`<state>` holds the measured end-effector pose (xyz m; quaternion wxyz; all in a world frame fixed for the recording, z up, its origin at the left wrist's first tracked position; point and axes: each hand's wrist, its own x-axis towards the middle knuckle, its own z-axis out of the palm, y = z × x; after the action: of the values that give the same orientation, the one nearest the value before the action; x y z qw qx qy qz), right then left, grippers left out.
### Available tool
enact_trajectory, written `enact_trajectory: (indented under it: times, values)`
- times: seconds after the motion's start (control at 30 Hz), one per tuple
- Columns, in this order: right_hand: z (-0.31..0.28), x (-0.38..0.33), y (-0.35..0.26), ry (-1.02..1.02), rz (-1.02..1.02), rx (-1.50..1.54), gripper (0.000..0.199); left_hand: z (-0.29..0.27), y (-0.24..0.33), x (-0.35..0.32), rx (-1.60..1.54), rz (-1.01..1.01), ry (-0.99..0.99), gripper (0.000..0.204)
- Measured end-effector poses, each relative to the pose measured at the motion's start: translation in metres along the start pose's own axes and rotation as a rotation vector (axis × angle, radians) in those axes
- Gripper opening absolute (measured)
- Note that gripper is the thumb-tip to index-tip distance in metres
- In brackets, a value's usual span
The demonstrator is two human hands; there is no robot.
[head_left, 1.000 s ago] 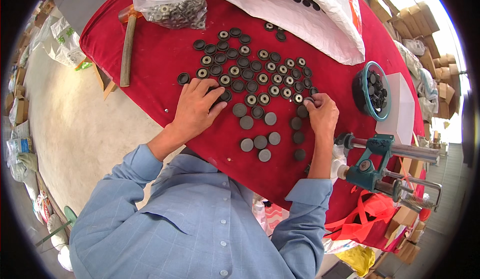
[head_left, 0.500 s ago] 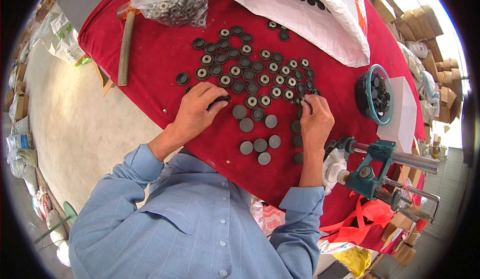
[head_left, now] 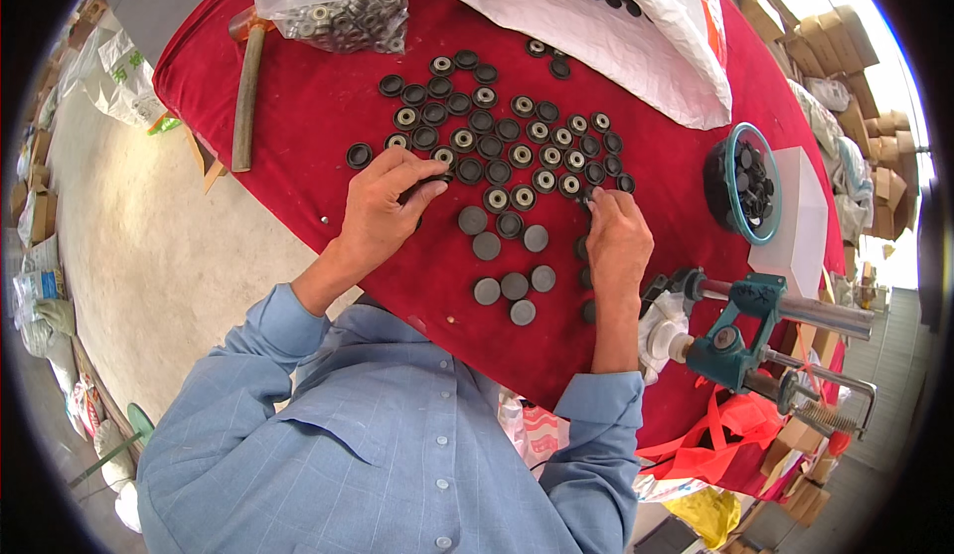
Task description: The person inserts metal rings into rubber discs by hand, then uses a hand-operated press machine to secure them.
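Several small black round caps (head_left: 497,147) lie in rows on a table with a red cloth (head_left: 298,107); nearer me more lie flat side up (head_left: 514,286). My left hand (head_left: 383,206) rests on the cloth at the rows' left end, its fingers curled over a black cap. My right hand (head_left: 616,241) is at the rows' right end, fingertips pinching a small black cap. Both sleeves are light blue.
A clear bag of metal-and-black parts (head_left: 333,7) and a wooden handle (head_left: 245,97) lie at the far left. A white sack (head_left: 636,37) holds more caps. A teal bowl of caps (head_left: 745,181), a white box (head_left: 800,221) and a teal clamp press (head_left: 745,340) stand at right.
Both hands have shifted slightly along the near row of caps; the left hand's fingers have curled tighter over a cap. The view has moved a little.
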<state>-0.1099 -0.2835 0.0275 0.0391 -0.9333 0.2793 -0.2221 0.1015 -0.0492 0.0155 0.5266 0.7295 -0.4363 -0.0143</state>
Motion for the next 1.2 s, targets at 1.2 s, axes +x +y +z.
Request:
enact_trajectory:
  times: [1.2]
  values:
    - [0.006,0.033,0.001,-0.125,0.238,0.028,0.029,0.048,0.022,-0.018,0.373,0.319,-0.271,0.044]
